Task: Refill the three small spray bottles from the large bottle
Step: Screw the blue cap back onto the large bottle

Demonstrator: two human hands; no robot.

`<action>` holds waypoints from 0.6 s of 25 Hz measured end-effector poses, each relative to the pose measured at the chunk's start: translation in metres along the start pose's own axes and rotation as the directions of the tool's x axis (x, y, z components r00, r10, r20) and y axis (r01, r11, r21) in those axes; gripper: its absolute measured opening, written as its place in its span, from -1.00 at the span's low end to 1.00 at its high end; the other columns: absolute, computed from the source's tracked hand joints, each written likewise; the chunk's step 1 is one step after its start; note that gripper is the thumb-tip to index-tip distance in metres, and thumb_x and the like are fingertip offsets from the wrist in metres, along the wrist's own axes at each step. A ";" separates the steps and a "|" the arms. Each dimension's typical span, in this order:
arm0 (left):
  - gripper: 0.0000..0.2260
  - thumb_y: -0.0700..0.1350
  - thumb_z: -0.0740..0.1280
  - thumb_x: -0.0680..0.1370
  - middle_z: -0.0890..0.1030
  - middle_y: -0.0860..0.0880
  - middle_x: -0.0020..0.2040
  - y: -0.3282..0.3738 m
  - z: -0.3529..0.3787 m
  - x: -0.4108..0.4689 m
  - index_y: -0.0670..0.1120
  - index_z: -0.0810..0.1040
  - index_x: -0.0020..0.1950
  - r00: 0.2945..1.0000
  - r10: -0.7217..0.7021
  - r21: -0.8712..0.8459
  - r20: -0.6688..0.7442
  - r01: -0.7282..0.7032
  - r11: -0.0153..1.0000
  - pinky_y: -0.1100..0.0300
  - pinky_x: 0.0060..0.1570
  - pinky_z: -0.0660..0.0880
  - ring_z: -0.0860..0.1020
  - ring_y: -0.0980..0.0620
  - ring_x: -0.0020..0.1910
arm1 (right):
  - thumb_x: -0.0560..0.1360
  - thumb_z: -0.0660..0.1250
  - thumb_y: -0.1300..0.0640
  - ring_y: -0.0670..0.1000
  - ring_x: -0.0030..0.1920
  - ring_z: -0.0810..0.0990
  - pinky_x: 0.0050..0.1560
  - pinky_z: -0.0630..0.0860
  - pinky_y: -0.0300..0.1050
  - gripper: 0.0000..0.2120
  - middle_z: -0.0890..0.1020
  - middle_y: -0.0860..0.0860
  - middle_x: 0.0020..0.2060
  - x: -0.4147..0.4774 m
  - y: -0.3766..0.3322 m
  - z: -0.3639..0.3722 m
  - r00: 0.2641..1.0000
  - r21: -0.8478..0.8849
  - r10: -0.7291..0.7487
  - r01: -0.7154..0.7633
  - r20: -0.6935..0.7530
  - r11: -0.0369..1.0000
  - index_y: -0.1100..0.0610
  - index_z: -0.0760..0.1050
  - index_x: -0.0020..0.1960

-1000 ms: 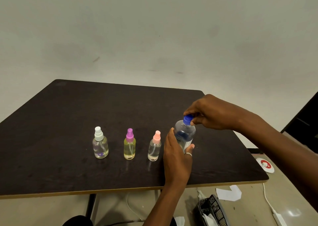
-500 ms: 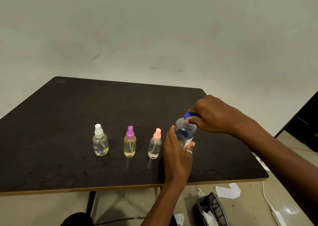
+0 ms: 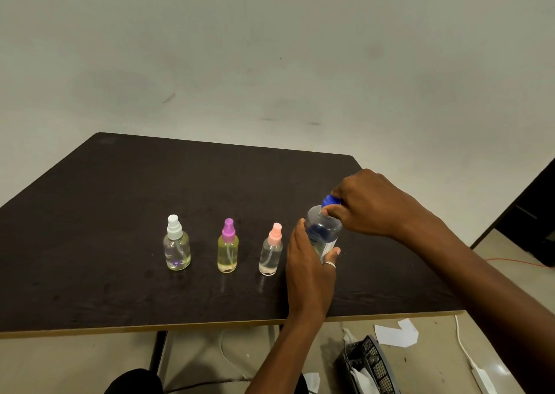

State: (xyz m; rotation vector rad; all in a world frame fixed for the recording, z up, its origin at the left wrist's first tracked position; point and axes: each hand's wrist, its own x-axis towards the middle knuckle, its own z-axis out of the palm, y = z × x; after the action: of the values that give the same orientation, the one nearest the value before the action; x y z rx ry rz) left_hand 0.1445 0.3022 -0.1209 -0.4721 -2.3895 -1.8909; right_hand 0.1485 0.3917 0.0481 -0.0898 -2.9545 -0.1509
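Three small spray bottles stand in a row on the dark table (image 3: 120, 213): a white-capped one (image 3: 176, 245) at the left, a purple-capped one (image 3: 228, 248) with yellowish liquid in the middle, a pink-capped one (image 3: 271, 251) at the right. Just right of them stands the large clear bottle (image 3: 323, 230) with its blue cap (image 3: 329, 200). My left hand (image 3: 310, 269) is wrapped around the large bottle's body. My right hand (image 3: 369, 203) pinches the blue cap from the right, hiding part of it.
The table's front edge (image 3: 210, 324) runs close to me. Below it on the floor are a dark mesh basket (image 3: 372, 366), white paper scraps (image 3: 396, 333) and a white cable (image 3: 468, 360). A dark piece of furniture (image 3: 537, 213) stands at the far right.
My right hand has turned on the blue cap and covers more of it. The large bottle now leans slightly to the right. The spray bottles have not moved.
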 end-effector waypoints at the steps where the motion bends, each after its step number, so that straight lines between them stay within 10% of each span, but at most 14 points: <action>1: -0.34 0.00 0.44 0.53 0.38 0.02 0.49 0.000 0.000 0.000 -0.01 0.20 0.55 1.000 0.004 0.007 -0.003 -0.004 1.000 0.10 0.39 0.40 0.37 0.07 0.45 | 0.53 0.30 -0.12 -0.03 -0.38 0.53 -0.28 0.44 -0.22 -0.68 0.60 0.04 -0.35 0.000 0.000 0.001 1.000 0.003 0.006 -0.006 -0.002 1.000 0.12 0.61 -0.14; 15: -0.11 0.10 0.42 0.51 0.06 0.02 0.62 0.041 -0.016 -0.014 0.02 -0.14 0.60 0.998 -0.001 0.202 0.065 -0.012 0.979 0.24 0.44 0.14 0.11 0.03 0.58 | 0.52 0.34 -0.07 -0.04 -0.27 0.56 -0.20 0.38 -0.26 -0.76 0.64 0.04 -0.22 -0.005 -0.004 0.005 0.998 0.020 0.064 -0.064 -0.008 0.998 0.11 0.60 -0.03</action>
State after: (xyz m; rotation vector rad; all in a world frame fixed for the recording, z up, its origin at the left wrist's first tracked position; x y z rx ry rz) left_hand 0.1667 0.2925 -0.0821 -0.5306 -2.5832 -1.6294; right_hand 0.1521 0.3882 0.0422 -0.1802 -2.9401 -0.1130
